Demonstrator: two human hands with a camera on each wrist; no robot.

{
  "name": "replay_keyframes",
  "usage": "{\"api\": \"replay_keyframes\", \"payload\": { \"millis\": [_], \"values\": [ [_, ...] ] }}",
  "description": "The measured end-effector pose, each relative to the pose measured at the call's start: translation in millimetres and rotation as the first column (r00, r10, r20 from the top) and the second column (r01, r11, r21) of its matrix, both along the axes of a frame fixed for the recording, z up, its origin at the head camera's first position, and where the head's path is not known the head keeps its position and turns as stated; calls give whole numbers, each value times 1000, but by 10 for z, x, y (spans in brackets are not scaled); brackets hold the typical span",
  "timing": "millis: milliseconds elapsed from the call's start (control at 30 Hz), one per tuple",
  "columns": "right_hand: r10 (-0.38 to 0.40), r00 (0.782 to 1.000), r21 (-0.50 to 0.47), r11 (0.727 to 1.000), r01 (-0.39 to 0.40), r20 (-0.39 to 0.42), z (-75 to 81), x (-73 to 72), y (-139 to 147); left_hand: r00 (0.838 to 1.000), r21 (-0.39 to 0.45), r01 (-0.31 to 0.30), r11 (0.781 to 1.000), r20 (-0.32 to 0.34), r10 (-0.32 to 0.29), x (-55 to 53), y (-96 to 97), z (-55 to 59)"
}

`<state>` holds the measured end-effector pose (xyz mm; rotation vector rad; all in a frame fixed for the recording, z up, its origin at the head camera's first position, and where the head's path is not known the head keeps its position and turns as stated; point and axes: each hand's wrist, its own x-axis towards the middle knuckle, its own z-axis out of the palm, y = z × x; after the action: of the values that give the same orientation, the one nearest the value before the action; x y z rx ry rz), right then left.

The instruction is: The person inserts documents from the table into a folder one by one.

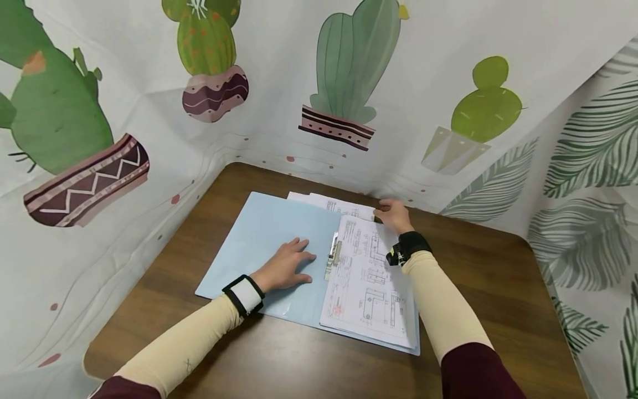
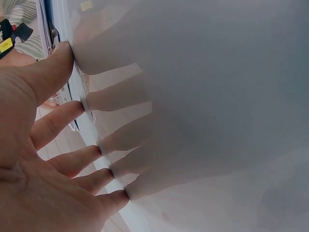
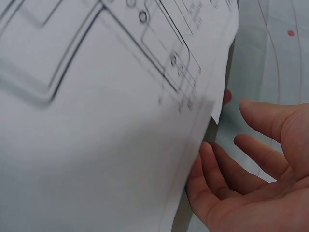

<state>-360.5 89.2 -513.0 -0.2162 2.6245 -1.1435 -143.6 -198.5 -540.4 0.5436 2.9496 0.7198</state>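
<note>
**Paper Folder Spread Flat, Both Hands at the Pages**

A pale blue plastic folder lies unfolded on a brown wood-grain table. A silver metal clip sits by the fold, at the left edge of a stack of white paper sheets with black line drawings. The left hand rests on the left cover, fingers spread, holding nothing. The right hand is at the far right corner of the sheets, fingers loosely bent, thumb apart; whether its fingertips touch the paper is hard to tell. Further white sheets protrude beyond the folder's far edge. The right wrist's black strap partly covers the stack's right side. A white cactus-print cloth borders the far table edge, just beyond the right hand.
</note>
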Motion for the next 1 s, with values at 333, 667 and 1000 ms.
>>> {"api": "replay_keyframes", "payload": {
  "millis": [333,667,1000],
  "values": [
    [-80,997,-14,997,80,15,-68,28,-156,1000,18,-1,1000,-4,1,49,19,-20],
    [-77,995,-40,996,79,60,-67,-13,-171,1000,20,-7,1000,-14,7,34,9,-12],
    [-75,997,-17,997,75,-13,-118,38,-191,1000,9,-5,1000,-16,6,18,12,-10]
  ]
}}
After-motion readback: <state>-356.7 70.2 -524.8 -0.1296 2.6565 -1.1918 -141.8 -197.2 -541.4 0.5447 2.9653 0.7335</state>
